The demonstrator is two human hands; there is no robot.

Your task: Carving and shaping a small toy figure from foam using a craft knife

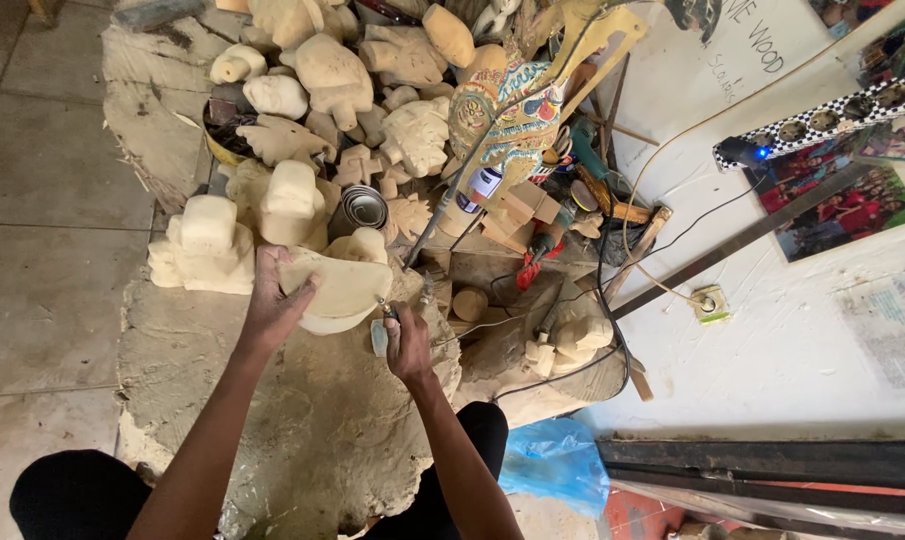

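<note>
The pale wooden carving (344,290) sits at frame centre, gripped along its left edge by the left hand (272,300). The right hand (404,340), fingers curled closed, holds a small rotary carving tool (382,325) against the carving's right edge.

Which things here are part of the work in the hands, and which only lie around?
In use:
left hand holding pale wooden piece
right hand with small tool

Lying about:
unpainted carvings
painted figure
blue bag
power strip
</note>
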